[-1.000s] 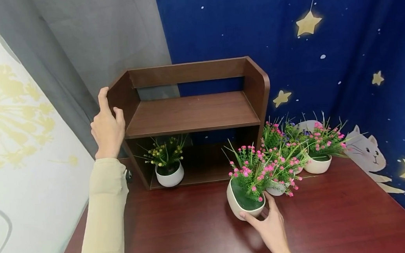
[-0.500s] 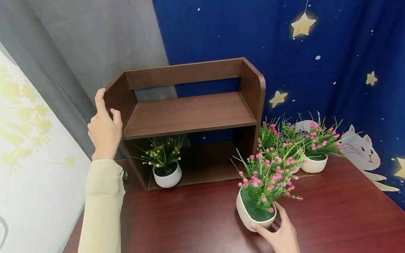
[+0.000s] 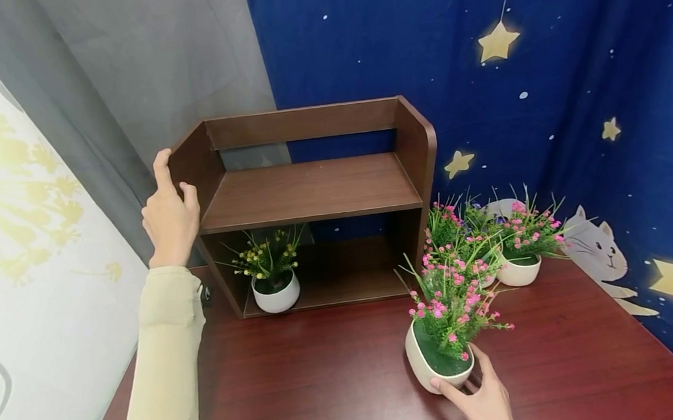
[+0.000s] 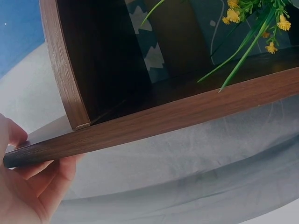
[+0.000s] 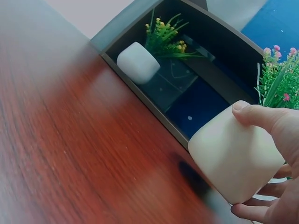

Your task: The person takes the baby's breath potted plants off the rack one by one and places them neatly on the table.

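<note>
The right hand (image 3: 483, 400) grips a cream pot (image 3: 435, 364) with pink flowers, thumb on the near side; the pot tilts above the table. In the right wrist view, the thumb and fingers of this hand (image 5: 275, 158) hold the same pot (image 5: 236, 154) by its sides. The left hand (image 3: 170, 221) is at the upper left side of the brown shelf (image 3: 311, 189). In the left wrist view, that hand (image 4: 39, 182) has its thumb and fingers on opposite faces of the side board (image 4: 154, 119).
A white pot (image 3: 277, 295) with yellow flowers stands at the lower left of the shelf. Right of the shelf, several flowering plants stand together, one in a cream pot (image 3: 519, 271). The reddish-brown table (image 3: 325, 380) extends in front; curtains hang behind.
The right hand has moved the pink-flowered pot rightward and nearer the table's front, away from the other plants. The left hand keeps its place at the shelf; the view has shifted slightly.
</note>
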A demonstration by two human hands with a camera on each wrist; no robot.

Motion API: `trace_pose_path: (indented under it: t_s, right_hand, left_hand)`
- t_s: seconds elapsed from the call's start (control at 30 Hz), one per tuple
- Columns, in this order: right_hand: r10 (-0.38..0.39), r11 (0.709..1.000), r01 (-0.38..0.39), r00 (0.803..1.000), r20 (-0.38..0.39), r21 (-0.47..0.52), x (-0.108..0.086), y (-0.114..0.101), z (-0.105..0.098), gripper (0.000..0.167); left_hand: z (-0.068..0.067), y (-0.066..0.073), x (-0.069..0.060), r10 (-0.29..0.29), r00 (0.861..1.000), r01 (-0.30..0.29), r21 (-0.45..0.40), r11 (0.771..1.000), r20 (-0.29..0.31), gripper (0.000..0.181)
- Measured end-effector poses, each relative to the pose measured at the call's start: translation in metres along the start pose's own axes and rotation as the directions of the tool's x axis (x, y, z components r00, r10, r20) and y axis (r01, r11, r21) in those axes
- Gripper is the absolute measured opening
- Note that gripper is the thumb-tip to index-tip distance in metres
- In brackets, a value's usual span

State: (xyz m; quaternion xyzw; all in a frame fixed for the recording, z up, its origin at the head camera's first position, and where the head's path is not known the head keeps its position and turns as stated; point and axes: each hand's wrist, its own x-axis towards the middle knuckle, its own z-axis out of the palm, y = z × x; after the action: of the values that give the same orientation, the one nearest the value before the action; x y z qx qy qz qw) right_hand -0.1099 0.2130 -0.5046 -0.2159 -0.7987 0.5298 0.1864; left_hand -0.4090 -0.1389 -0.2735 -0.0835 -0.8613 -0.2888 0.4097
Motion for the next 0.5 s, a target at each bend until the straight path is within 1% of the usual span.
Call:
trace_pose_path:
  t_s: [0.1,0.3,0.33,0.4,0.5]
  right_hand:
    - [-0.005,1.0,0.005,1.0,-0.028,-0.021,-0.002,0.002,-0.005,0.089]
    - [0.014,0.998,-0.019,0.996,-0.083,-0.061,-0.003,0.009,-0.018,0.091]
    - [0.011,0.997,-0.019,0.995,-0.104,-0.076,-0.003,0.014,-0.019,0.092]
    - [0.011,0.997,-0.02,0.994,-0.109,-0.079,-0.002,0.023,-0.024,0.094]
    - [0.032,0.991,-0.05,0.99,-0.139,-0.128,0.003,0.048,-0.027,0.099]
  left_hand:
    - [0.0,-0.001,-0.001,-0.005,1.0,0.005,0.002,1.0,0.003,0.052]
    - [0.001,0.0,0.0,0.002,1.0,-0.002,0.004,1.0,-0.003,0.052]
    - [0.001,0.0,0.001,0.004,1.0,-0.004,0.005,1.0,-0.004,0.052]
    - [0.001,0.0,0.001,0.005,1.0,-0.005,0.007,1.0,-0.003,0.052]
    - [0.001,0.0,0.001,0.002,1.0,-0.002,0.009,1.0,0.0,0.052]
